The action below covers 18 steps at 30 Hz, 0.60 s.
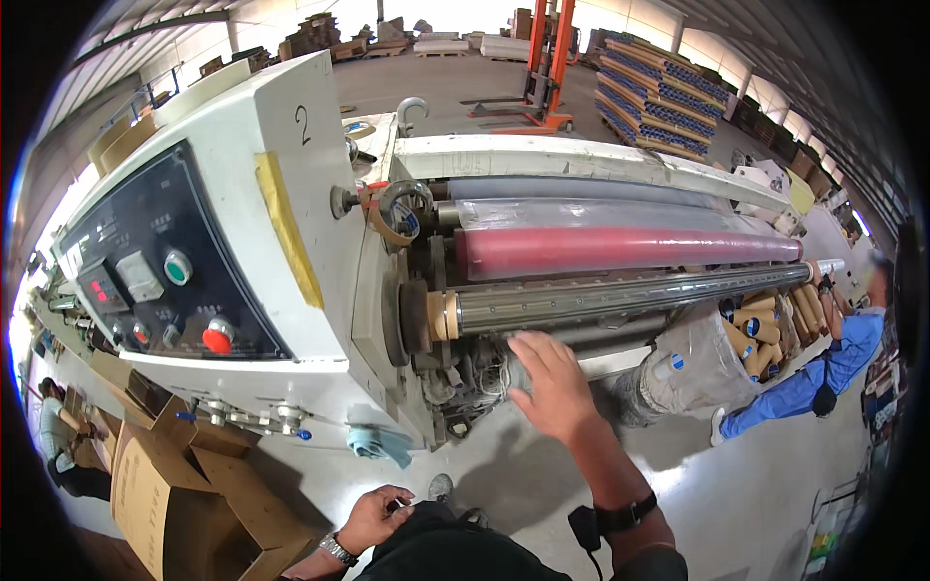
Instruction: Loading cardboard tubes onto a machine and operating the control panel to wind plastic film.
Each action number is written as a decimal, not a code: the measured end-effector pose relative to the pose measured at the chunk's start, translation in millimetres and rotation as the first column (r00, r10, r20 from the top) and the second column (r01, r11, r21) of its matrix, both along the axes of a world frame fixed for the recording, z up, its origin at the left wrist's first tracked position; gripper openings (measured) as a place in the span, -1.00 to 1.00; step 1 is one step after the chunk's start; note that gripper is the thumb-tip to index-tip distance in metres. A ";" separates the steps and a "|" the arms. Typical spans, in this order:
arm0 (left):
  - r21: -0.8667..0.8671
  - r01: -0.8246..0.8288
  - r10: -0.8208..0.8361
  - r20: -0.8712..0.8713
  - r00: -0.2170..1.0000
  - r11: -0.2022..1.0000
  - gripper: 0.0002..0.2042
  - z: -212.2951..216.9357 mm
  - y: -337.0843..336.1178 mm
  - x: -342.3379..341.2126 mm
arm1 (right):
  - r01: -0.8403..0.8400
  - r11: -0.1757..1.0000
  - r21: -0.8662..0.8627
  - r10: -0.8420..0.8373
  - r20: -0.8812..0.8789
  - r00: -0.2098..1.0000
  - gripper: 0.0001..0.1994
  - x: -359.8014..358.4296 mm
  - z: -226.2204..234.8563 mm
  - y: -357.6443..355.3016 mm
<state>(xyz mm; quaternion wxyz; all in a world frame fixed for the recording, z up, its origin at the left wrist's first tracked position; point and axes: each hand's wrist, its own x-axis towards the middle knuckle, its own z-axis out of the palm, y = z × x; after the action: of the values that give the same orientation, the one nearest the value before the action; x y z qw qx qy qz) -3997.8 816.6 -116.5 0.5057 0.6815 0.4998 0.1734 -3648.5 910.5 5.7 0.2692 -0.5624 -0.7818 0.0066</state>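
My right hand [557, 389] reaches forward with its fingers stretched out, holding nothing. It is just below the left part of a shiny metal shaft [601, 298]; I cannot tell whether the fingertips touch it. A tan cardboard core ring [445, 316] sits round the shaft's left end. Behind the shaft lie a red film-wrapped roll [620, 250] and a clear film roll [601, 213]. Low by my waist, my left hand [376, 519] is curled closed. A small pale bit shows between its thumb and fingers, too small to name.
The white machine's control panel [165, 261] stands at the left, above open cardboard boxes [194, 494]. A blue cloth [380, 443] hangs below. At the right, a co-worker in blue [814, 373] is at the shaft's far end, near a bag of cardboard cores [693, 358].
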 end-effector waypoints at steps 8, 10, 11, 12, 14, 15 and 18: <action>0.005 0.074 -0.074 0.000 0.997 0.997 -0.77 -8.2 61.8 12.5 | -0.040 0.998 -0.054 0.049 0.163 0.985 -0.31 -37.3 -5.0 112.7; -0.019 0.100 -0.099 0.027 0.995 0.995 -0.77 -13.6 72.8 13.8 | -0.045 0.998 -0.040 0.052 0.173 0.984 -0.32 -45.6 -12.3 122.1; -0.042 0.124 -0.123 0.018 0.992 0.991 -0.76 -17.8 77.2 14.8 | -0.043 0.998 -0.053 0.052 0.182 0.982 -0.32 -47.9 -16.1 125.9; 0.014 0.166 -0.166 0.018 0.986 0.986 -0.77 -23.3 82.4 17.1 | -0.071 0.997 0.027 0.066 0.166 0.984 -0.39 -47.3 -19.0 128.9; 0.017 0.187 -0.187 0.012 0.982 0.982 -0.74 -33.6 88.4 22.5 | -0.084 0.996 -0.015 0.085 0.096 0.992 -0.42 -47.8 -24.4 133.8; 0.058 0.215 -0.217 0.018 0.976 0.975 -0.71 -38.9 92.8 29.2 | -0.076 0.996 -0.052 0.077 0.033 0.996 -0.46 -44.1 -25.5 135.3; -0.007 0.192 -0.190 0.122 0.974 0.981 -0.73 -44.3 101.7 57.9 | -0.149 0.989 -0.026 0.145 -0.116 0.983 -0.55 -36.1 -29.5 135.8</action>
<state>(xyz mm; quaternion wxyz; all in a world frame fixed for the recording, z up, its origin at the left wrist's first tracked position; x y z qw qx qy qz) -3939.9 918.3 -160.8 0.5558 0.7099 0.4019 0.1601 -3684.6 1046.3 -23.8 0.3023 -0.5065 -0.8043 0.0716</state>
